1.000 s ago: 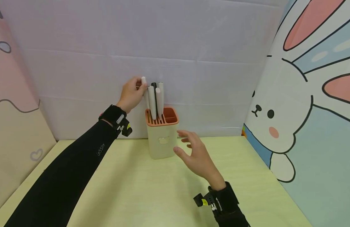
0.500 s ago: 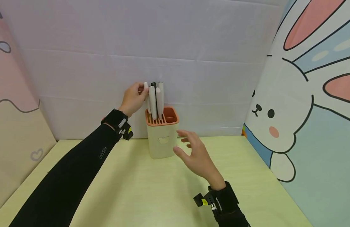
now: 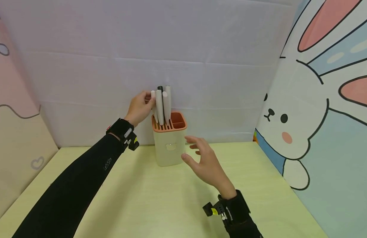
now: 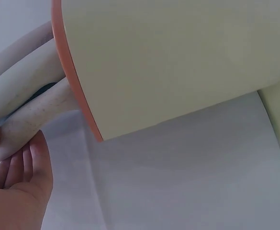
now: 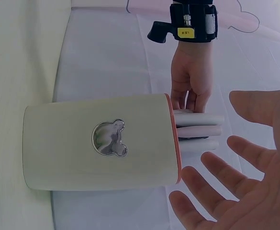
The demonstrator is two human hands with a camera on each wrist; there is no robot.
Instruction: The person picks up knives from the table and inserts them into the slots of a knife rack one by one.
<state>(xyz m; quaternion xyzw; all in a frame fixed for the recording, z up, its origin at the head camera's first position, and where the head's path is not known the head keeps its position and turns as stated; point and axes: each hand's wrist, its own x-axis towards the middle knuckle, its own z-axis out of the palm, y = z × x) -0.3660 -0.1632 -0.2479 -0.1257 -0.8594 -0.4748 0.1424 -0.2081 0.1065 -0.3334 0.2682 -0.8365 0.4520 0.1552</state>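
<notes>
A cream knife holder (image 3: 162, 152) with an orange slotted rim stands upright at the back of the table. Several knives have their handles up in its left slots, white ones and one black; the blades are mostly hidden inside. My left hand (image 3: 139, 109) pinches the leftmost white-handled knife (image 3: 153, 95) between thumb and fingers, its lower end at the slots. From the left wrist view, the fingers curl under that white handle (image 4: 32, 122). My right hand (image 3: 205, 163) hovers just right of the holder, fingers spread and holding nothing; the right wrist view shows the gap too.
The pale green-yellow table (image 3: 147, 205) runs up to a white back sheet (image 3: 225, 96). Rabbit-patterned panel (image 3: 305, 132) borders the right side, and a pink and cream panel (image 3: 17, 132) the left. The holder's right side has open orange compartments (image 3: 179, 121).
My left hand has moved down and slightly right, and the leftmost white-handled knife has sunk lower into the holder. The right hand has stayed in place.
</notes>
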